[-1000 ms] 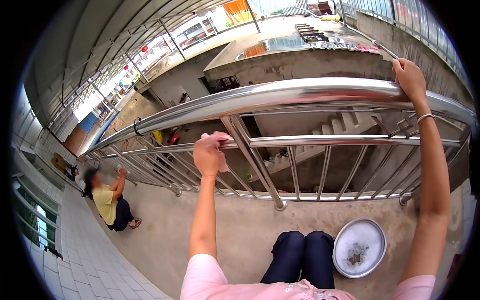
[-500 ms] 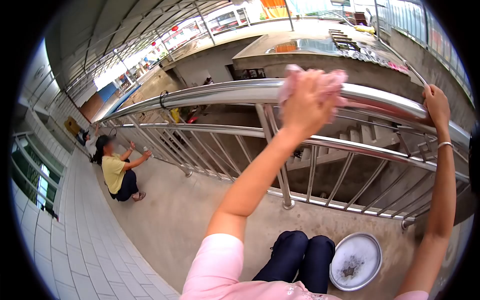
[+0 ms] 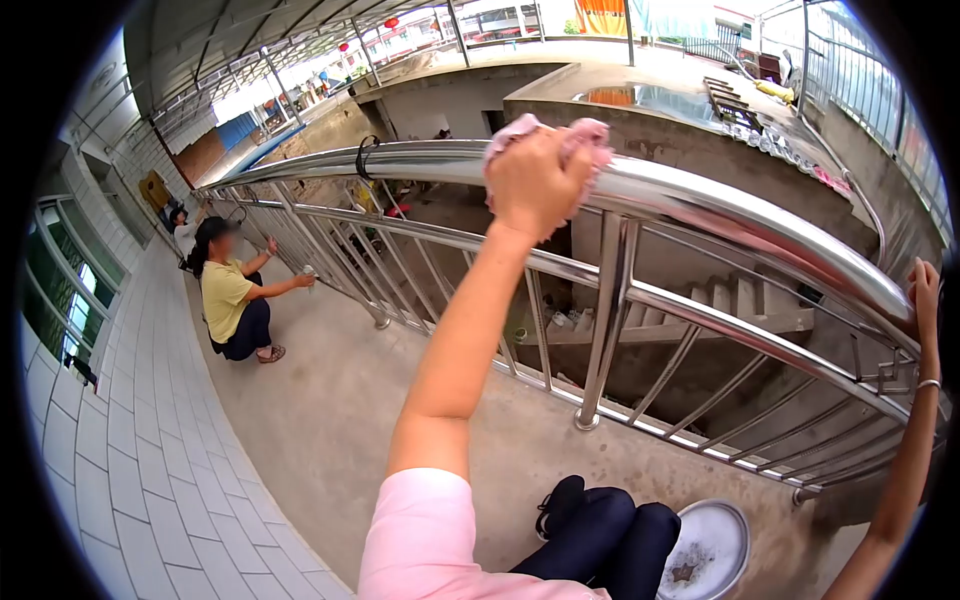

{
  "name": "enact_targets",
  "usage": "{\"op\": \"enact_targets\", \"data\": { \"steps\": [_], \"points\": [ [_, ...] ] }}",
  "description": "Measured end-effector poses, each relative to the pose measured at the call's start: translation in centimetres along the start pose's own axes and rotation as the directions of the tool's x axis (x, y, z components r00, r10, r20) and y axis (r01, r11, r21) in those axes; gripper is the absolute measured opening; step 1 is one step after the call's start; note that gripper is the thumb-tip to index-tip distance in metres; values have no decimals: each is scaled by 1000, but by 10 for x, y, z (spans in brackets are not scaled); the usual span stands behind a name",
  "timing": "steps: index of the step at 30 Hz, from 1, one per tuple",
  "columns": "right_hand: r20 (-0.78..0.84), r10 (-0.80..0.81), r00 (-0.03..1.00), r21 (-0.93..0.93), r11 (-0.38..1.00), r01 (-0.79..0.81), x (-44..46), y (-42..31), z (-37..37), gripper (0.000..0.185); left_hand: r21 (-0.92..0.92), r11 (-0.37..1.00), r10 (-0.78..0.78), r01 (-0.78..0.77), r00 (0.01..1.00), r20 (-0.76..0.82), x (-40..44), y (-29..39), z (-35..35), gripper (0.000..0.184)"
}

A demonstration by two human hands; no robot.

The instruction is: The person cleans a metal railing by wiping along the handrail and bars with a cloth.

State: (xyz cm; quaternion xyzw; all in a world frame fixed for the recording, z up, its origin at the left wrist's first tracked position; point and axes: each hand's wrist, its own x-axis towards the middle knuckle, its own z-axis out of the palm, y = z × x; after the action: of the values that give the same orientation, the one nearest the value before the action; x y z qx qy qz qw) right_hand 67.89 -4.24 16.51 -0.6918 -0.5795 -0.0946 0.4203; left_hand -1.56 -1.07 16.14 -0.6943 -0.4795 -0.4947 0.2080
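Note:
My left hand (image 3: 541,182) is closed round a pink cloth (image 3: 590,140) and presses it on the thick top rail (image 3: 720,200) of a shiny metal railing. Far to the right, my right hand (image 3: 922,290) is at the end of the same rail, its fingers curled; part of the grip is hidden. On the floor by my knees stands a round metal basin (image 3: 722,535) with white suds and a dark patch inside. Below the top rail run a thinner rail and upright bars.
A person in a yellow shirt (image 3: 228,300) squats by the railing at the left, with another person (image 3: 184,232) behind. A tiled wall (image 3: 150,460) lines the left. Beyond the railing are concrete stairs (image 3: 730,300) and a lower level.
My left hand with the pink cloth has risen from the lower rail to the top rail, then slid left along it. The view has turned left, and my right hand now appears lower at the right edge.

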Motion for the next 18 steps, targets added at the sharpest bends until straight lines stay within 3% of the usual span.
{"op": "enact_targets", "data": {
  "steps": [2,3,4,6,8,9,10,11,12,13,14,15,16,18],
  "points": [
    [-97,-45,994,16,999,46,1,13,1,39,40,992,-123,122,992,31,8,-42,-10,43],
    [-210,-368,906,-137,928,345,-24,-21,4,39,105,974,-210,201,974,90,13,-63,-19,46],
    [-209,-369,906,-141,928,345,-19,-16,2,39,170,947,-296,271,945,142,18,-85,-28,50],
    [-59,5,998,-75,997,-9,-4,0,-9,39,162,924,-371,347,915,155,26,-133,-42,54],
    [-66,-5,998,-61,998,1,-6,0,-9,39,171,902,-419,397,900,120,31,-208,-45,57],
    [-76,-12,997,-41,999,9,-6,0,-9,39,180,916,-372,359,927,40,30,-232,-48,59],
    [-78,-14,997,-39,999,11,-5,1,-8,39,192,928,-317,319,948,-41,30,-237,-53,61],
    [-99,-20,995,-90,996,11,-5,2,-7,39,186,886,-421,425,905,-59,30,-240,-54,55],
    [-121,-25,992,-140,990,7,-5,4,-8,40,186,888,-417,421,907,-61,27,-239,-49,55],
    [-97,-3,995,-234,972,-20,-22,-39,-13,38,19,907,-409,422,888,-209,21,-220,-44,54],
    [-74,18,997,-327,944,-41,-42,-89,-18,38,-143,910,-415,390,841,-348,18,-207,-41,52],
    [-50,39,998,-417,907,-56,-61,-139,-23,39,-128,931,-358,341,795,-490,16,-219,-27,50],
    [-55,41,998,-414,908,-60,-50,-106,-18,39,40,961,-181,274,731,-658,13,-239,-7,45],
    [-154,9,988,-68,998,-19,-18,-23,-1,41,-470,824,-567,316,449,-691,18,-236,20,30]
  ]
}}
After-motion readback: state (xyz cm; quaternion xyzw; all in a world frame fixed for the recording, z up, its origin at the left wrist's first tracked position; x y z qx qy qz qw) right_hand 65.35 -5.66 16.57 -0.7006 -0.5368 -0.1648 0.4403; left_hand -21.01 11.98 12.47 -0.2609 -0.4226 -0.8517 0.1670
